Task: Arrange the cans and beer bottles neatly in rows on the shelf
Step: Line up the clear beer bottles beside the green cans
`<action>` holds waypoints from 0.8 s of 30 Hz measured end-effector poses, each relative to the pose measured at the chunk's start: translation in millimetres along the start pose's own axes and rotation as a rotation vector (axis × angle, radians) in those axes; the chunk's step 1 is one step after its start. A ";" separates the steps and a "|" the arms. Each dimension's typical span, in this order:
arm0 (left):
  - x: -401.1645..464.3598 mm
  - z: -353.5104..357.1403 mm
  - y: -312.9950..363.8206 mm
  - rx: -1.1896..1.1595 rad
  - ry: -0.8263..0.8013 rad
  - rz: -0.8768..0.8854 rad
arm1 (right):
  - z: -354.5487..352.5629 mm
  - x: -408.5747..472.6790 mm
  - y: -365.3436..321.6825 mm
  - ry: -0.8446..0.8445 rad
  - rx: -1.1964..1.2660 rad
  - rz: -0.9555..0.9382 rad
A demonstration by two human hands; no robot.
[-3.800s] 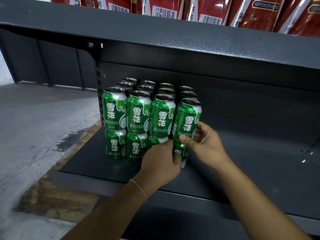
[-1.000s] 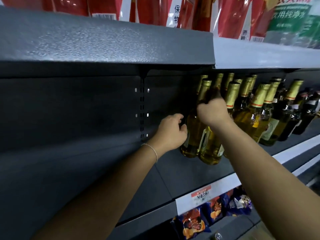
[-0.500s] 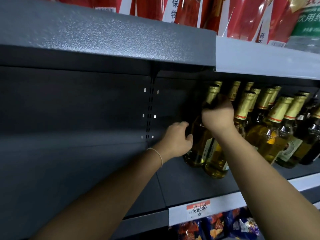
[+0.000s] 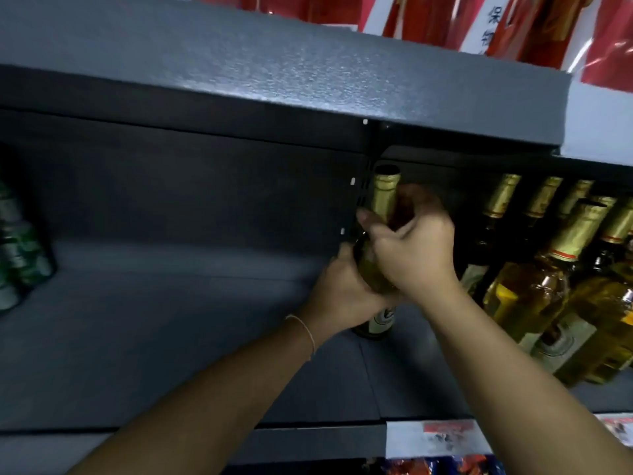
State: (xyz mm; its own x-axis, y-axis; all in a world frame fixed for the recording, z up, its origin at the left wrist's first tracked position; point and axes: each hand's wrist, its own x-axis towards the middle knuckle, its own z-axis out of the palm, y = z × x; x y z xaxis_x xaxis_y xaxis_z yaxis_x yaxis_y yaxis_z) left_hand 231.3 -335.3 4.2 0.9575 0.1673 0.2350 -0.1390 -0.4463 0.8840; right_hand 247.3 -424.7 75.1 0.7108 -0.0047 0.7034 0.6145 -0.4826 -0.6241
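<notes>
A beer bottle [image 4: 385, 197] with a gold foil neck stands upright on the dark grey shelf [image 4: 171, 337], near the slotted upright post. My left hand [image 4: 342, 296] grips its lower body. My right hand [image 4: 416, 248] wraps around its shoulder and neck; a second bottle may sit behind it, hidden. Several more gold-necked beer bottles [image 4: 527, 296] crowd the shelf to the right. Green cans [image 4: 20, 255] stand stacked at the far left edge.
The shelf above [image 4: 308, 73] overhangs low over the bottle tops and carries red packages [image 4: 513, 22]. A price label strip [image 4: 442, 437] runs along the shelf's front edge at right. Bare shelf floor stretches between the cans and the held bottle.
The bottle has moved left, away from the bottle group, to the upright post. Both hands went with it, and the view has swung left so the cans show at the edge.
</notes>
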 end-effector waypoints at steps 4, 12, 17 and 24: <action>-13.3 -45.9 -11.8 -0.003 0.084 -0.022 | 36.6 -7.7 -29.2 -0.017 0.093 -0.016; -41.5 -140.2 -51.5 -0.176 0.124 -0.042 | 107.8 -22.9 -90.2 -0.056 0.187 0.025; -49.6 -193.4 -84.5 -0.189 0.134 -0.050 | 155.5 -33.8 -123.7 -0.112 0.227 0.055; -48.2 -270.2 -115.4 -0.251 0.064 -0.024 | 209.4 -44.7 -167.6 -0.126 0.282 0.120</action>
State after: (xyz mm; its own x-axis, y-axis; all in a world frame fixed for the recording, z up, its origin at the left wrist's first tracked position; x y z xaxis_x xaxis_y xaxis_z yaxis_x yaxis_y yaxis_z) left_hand 132.9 -54.3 0.1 0.9446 0.2339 0.2303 -0.1819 -0.2109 0.9604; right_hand 184.3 -160.1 77.0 0.8101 0.0703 0.5821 0.5815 -0.2237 -0.7822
